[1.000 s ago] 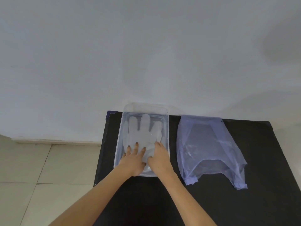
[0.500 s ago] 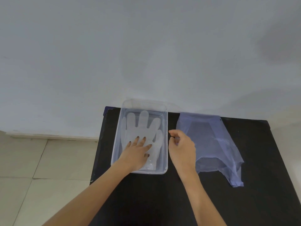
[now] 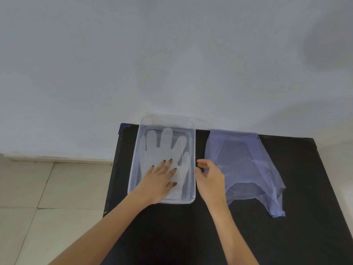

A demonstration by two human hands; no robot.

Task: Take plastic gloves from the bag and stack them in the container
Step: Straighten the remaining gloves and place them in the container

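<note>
A clear plastic container (image 3: 193, 155) stands on the black table (image 3: 191, 236) at its left side. A translucent plastic glove (image 3: 164, 148) lies flat inside it, fingers pointing away from me. My left hand (image 3: 160, 180) rests flat on the glove's lower half, fingers spread. To the right lies a thin bluish plastic bag (image 3: 242, 165), flattened on the table. My right hand (image 3: 212, 178) hovers between the container's right wall and the bag's left edge, fingers loosely curled with nothing in them that I can see.
A pale wall rises right behind the table. Tiled floor (image 3: 38, 197) lies to the left, below the table's left edge. Bare black tabletop stretches in front of the container and to the right of the bag.
My right hand has left the glove in the container and moved right to the bag's left edge. My left hand stays pressed on the glove.
</note>
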